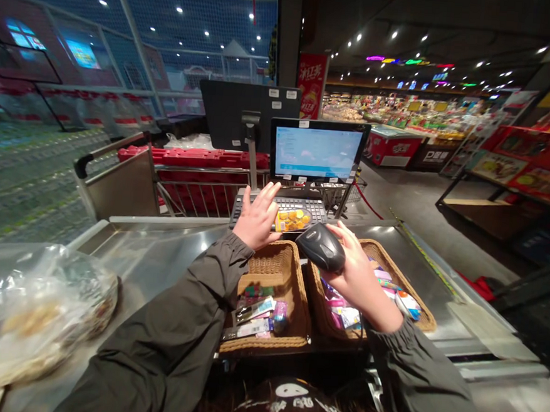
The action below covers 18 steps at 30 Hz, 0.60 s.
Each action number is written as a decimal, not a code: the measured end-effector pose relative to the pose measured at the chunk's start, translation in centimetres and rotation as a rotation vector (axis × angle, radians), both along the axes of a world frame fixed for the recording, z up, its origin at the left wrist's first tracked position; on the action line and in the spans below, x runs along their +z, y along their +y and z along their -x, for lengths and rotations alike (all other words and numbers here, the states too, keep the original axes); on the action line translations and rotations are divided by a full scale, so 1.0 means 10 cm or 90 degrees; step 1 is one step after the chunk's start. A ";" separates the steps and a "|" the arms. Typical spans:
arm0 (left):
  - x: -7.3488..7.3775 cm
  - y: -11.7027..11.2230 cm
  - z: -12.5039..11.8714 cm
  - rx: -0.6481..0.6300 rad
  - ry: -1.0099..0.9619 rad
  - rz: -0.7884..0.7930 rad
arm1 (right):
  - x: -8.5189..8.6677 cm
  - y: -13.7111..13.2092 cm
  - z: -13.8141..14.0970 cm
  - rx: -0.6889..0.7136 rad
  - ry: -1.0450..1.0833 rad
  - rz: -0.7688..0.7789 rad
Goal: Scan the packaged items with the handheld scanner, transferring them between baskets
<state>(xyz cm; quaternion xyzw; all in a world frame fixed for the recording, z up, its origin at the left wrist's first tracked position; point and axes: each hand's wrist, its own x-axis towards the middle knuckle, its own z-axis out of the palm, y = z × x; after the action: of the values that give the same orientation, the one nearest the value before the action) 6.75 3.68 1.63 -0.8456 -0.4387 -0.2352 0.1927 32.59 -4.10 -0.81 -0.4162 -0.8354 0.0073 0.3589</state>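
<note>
Checkout counter, seen from above my own hands. My left hand (256, 220) is raised over the far edge of the left wicker basket (273, 265), back of the hand towards me, its fingers (269, 196) stretched out straight and lying close together. A yellow snack packet (293, 220) sits at the thumb side of this hand, touching it, in front of the keyboard (317, 208). Whether my thumb pinches the packet I cannot tell, as the hand hides the grip. My right hand (358, 271) is curled around a black scanner (322, 247), fingers wrapped over its far side, its head turned towards the packet. The scanner hangs between the two baskets, just beside the packet. The right wicker basket (385, 251) lies under my right wrist, and both baskets hold small coloured packets. Behind the keyboard stands a lit screen (316, 151). A clear plastic bag (32, 314) of food rests on the steel counter (158, 254), well apart to the left.
</note>
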 end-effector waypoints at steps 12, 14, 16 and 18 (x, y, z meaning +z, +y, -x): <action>-0.20 -0.11 0.27 0.013 0.024 0.055 | -0.07 0.08 0.07 0.010 -0.002 0.015; -0.23 -0.15 0.31 0.022 0.032 0.071 | -0.08 0.10 0.09 0.019 -0.005 0.011; -0.28 -0.20 0.36 0.030 0.040 0.085 | -0.10 0.12 0.11 0.024 -0.005 0.012; -0.34 -0.25 0.41 0.032 0.048 0.099 | -0.12 0.13 0.13 0.027 -0.006 0.018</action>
<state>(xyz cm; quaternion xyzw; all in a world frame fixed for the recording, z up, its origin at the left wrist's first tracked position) 2.67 1.21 -1.79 -0.8548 -0.4693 -0.1639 0.1487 31.29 -2.79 -2.02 -0.4038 -0.8454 0.0248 0.3488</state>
